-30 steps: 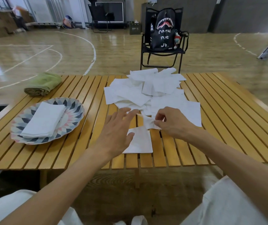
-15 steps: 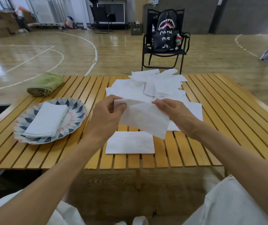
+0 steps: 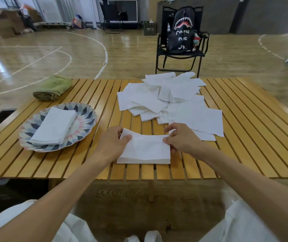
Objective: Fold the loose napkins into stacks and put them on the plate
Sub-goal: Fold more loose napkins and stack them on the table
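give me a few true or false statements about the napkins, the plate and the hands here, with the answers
1. A folded napkin stack already lies on the plate. True.
2. The left hand and right hand each pinch an end of the napkin being folded near the table's front edge. True.
3. The green towel lies on the plate. False: it lies on the table behind the plate.
4. The pile of loose napkins is all used up. False: many loose napkins still lie behind the hands.
5. The right hand rests on the plate. False: it is at the napkin, well apart from the plate.
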